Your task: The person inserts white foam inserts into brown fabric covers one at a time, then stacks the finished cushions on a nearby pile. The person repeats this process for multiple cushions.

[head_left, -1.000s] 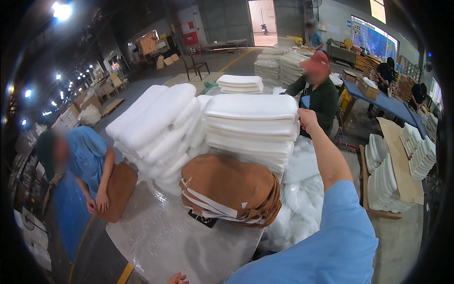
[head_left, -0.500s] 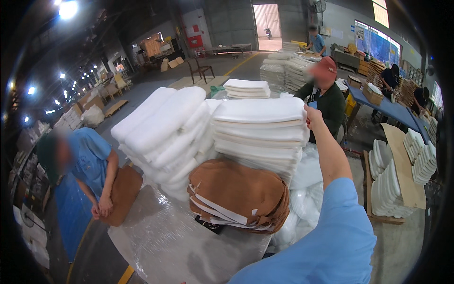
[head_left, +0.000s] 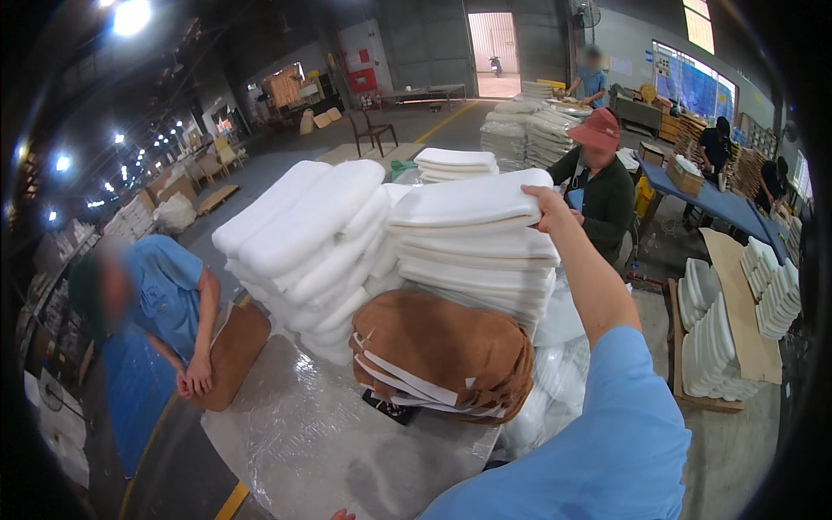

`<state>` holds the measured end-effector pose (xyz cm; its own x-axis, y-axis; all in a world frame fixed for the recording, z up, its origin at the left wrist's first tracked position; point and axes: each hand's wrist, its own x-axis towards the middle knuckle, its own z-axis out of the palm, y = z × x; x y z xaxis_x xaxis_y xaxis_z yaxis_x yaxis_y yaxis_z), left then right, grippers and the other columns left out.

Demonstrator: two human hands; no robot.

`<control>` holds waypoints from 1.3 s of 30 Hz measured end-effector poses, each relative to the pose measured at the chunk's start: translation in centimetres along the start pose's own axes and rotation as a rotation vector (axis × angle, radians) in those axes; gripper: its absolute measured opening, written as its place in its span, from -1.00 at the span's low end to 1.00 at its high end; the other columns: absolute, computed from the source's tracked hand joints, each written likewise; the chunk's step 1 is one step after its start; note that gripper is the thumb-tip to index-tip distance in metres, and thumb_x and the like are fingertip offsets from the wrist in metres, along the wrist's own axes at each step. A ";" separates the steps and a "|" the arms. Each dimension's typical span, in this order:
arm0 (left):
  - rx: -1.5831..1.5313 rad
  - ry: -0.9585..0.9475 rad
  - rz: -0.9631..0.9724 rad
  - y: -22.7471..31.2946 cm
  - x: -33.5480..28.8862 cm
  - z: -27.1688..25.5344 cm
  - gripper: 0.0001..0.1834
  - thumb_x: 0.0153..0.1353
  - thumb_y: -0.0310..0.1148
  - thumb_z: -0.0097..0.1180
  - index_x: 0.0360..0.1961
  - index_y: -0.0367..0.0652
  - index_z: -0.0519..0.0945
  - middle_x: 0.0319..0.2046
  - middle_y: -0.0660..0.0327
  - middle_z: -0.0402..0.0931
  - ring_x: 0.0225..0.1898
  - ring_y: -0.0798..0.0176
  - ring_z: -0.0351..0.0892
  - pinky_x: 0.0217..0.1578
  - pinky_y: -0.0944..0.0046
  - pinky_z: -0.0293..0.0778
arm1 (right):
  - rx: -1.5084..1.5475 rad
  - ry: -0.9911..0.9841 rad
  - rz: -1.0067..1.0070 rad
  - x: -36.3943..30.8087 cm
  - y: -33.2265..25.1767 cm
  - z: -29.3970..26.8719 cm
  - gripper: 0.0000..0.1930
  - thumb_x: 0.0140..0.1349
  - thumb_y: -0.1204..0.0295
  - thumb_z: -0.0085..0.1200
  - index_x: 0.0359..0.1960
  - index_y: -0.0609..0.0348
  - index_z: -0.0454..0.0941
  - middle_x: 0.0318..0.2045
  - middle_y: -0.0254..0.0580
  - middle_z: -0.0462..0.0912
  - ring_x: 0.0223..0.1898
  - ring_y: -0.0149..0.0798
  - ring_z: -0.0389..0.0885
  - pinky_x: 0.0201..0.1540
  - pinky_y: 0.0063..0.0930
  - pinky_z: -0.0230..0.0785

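Note:
My right arm reaches across to the tall stack of white foam pads. There my right hand is closed round the right end of the topmost foam pad, thumb on top and the other fingers mostly hidden. That pad lies askew over the ones beneath. Only some fingertips of my left hand show at the lower edge, above the grey table. Nearer to me lies a pile of brown fabric covers with white edges, close to the foot of the foam stack.
Left of the stack rise thicker white foam pads. Plastic film covers the grey tabletop. A person at left rests both hands on a brown padded panel. Behind the stack stands a person in a red cap. Clear plastic bags lie at right.
My right hand has moved a little left, drawing the top foam pad leftward and out of line with the stack. More of my left fingertips shows at the lower edge.

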<state>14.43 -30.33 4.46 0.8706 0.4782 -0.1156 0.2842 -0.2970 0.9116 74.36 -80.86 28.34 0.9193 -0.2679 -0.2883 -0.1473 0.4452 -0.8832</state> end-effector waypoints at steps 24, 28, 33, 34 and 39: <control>-0.281 -0.006 -0.056 3.3 7.9 -7.9 -0.33 0.59 0.04 -0.02 0.52 -0.15 0.32 0.36 0.07 0.48 0.28 0.07 0.52 0.24 0.05 0.45 | 0.095 -0.299 0.030 -41.1 25.7 -14.3 -0.23 -0.02 0.48 0.27 0.34 0.35 0.40 0.09 0.04 0.65 0.07 -0.02 0.69 0.17 -0.18 0.59; -0.606 -0.156 -0.495 -6.7 4.5 -14.0 -0.31 0.59 0.15 -0.09 0.39 -0.26 0.46 0.24 0.09 0.59 0.17 0.07 0.62 0.17 0.01 0.54 | 0.044 -0.528 0.289 -46.7 34.0 -11.1 -0.22 -0.03 0.51 0.26 0.35 0.32 0.38 0.06 0.00 0.66 0.05 -0.03 0.70 0.16 -0.21 0.59; -0.611 0.088 -0.709 -10.6 -3.5 -15.6 -0.25 0.62 0.18 -0.21 0.37 -0.35 0.46 0.22 0.00 0.59 0.18 0.08 0.62 0.18 0.06 0.55 | -0.029 -0.512 0.446 -50.5 40.0 -12.7 -0.18 -0.04 0.55 0.30 0.38 0.22 0.34 0.09 -0.04 0.64 0.11 -0.06 0.66 0.19 -0.13 0.58; -0.629 0.109 -0.692 -11.4 -4.9 -16.5 -0.26 0.62 0.17 -0.22 0.36 -0.35 0.46 0.21 0.00 0.60 0.17 0.08 0.62 0.16 0.06 0.56 | -0.029 -0.548 0.488 -50.8 40.8 -12.6 -0.16 -0.05 0.55 0.31 0.39 0.19 0.33 0.11 -0.05 0.63 0.13 -0.06 0.65 0.19 -0.11 0.57; -0.680 0.265 -0.650 -15.0 -8.3 -18.4 -0.26 0.62 0.17 -0.22 0.36 -0.34 0.47 0.20 0.02 0.60 0.15 0.09 0.63 0.10 0.04 0.59 | -0.184 -0.598 0.622 -51.5 45.6 -13.0 -0.20 0.08 0.53 0.36 0.41 0.06 0.31 0.15 -0.10 0.60 0.19 -0.09 0.60 0.24 -0.08 0.52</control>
<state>-4.49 -14.65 -0.96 0.4843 0.5747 -0.6597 0.3121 0.5910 0.7439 15.48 -57.88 -1.92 0.6824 0.4920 -0.5407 -0.6939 0.2033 -0.6908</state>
